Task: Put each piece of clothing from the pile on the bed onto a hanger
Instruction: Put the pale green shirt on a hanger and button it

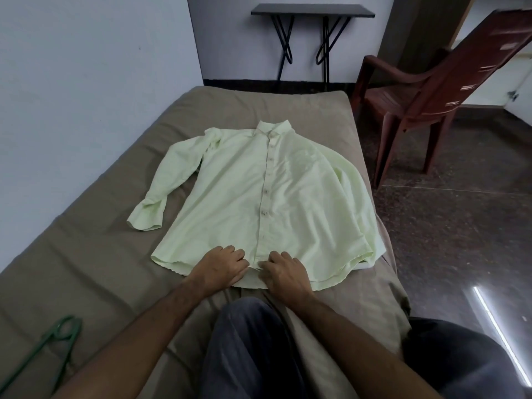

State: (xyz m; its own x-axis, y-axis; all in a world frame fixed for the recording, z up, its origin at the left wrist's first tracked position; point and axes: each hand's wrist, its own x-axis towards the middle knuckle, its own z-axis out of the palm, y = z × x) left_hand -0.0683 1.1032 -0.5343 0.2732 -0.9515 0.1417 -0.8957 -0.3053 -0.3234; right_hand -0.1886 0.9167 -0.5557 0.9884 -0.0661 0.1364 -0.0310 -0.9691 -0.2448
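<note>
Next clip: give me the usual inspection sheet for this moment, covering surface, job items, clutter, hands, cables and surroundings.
Surface: bed with a brown sheet, lightly wrinkled.
Job's things: pale green shirt spread flat, front up, buttoned, collar toward the far end; green hanger lying on the bed at near left, apart from the shirt.
Clutter: nothing seen.
Hands: left hand and right hand both at the shirt's bottom hem, either side of the button placket, fingers curled at the fabric.
Cables: nothing seen.
Surroundings: brown plastic chair to the right of the bed; black folding table against the far wall; dark speckled floor.
</note>
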